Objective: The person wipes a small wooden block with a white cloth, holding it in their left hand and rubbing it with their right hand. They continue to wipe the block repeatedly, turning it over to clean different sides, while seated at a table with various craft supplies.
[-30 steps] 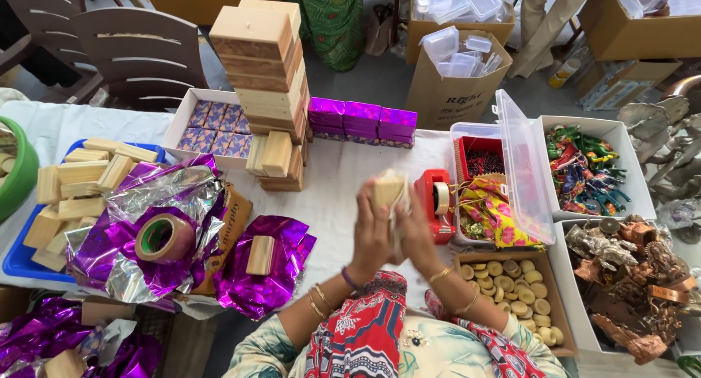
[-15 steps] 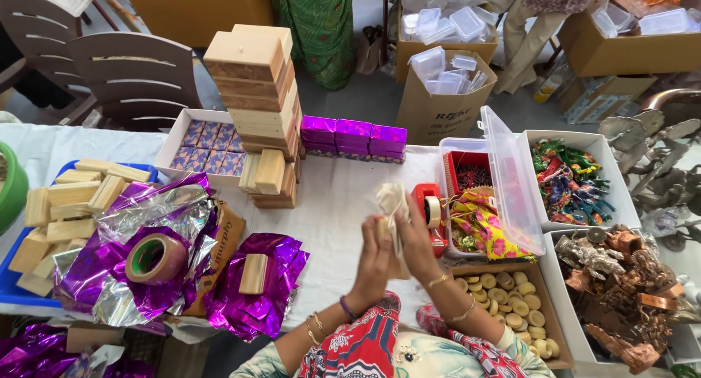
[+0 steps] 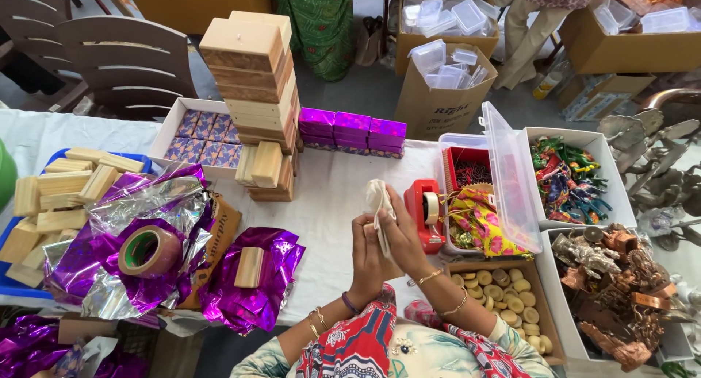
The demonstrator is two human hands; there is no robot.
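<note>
- The hands, left hand (image 3: 365, 257) and right hand (image 3: 400, 239), meet over the surface (image 3: 328, 195), pressing a small pouch (image 3: 378, 201) between them.
- Just right of them stands a tape dispenser (image 3: 425, 214), with an open lidded box (image 3: 485, 177) beyond it.
- A tray of round tokens (image 3: 504, 294) lies right, nearer the person.
- Left lies a wooden block (image 3: 250, 267) on foil (image 3: 248, 290), and farther left a tape roll (image 3: 148, 251).
- Behind rises a stack of blocks (image 3: 255, 86).

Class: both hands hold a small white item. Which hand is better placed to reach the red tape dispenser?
Right hand, probably: the tape dispenser sits just beside it, while the left hand is farther off.
</note>
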